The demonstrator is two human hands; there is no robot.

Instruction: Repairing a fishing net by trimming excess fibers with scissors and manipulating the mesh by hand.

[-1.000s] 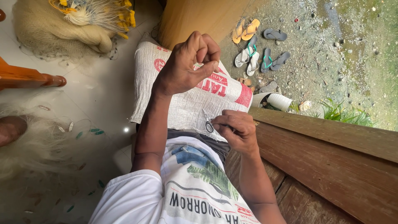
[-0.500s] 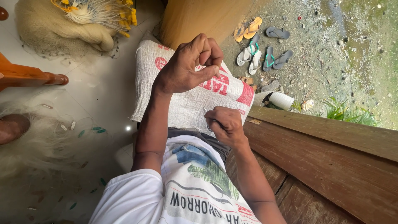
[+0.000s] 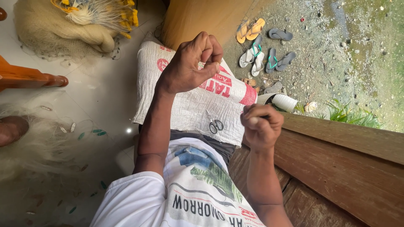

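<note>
My left hand [image 3: 189,63] is raised over a white woven sack [image 3: 185,105] that lies across my lap. Its fingertips are pinched tightly together, and I cannot make out anything between them. My right hand [image 3: 261,126] is lifted off the sack at its right edge, curled into a fist around a small pale object that shows only at the thumb. Small scissors [image 3: 216,125] lie on the sack between my two hands, touched by neither.
A heap of pale fishing net [image 3: 38,143] with small floats spreads over the tiled floor at left. A beige bundle with yellow floats [image 3: 84,21] lies at top left. Several flip-flops [image 3: 265,50] and a white cup [image 3: 284,102] are on the gravel. A wooden bench edge [image 3: 345,143] runs at right.
My right hand has lifted off the sack beside the scissors and moved right, closing into a fist. My left hand stays raised and pinched.
</note>
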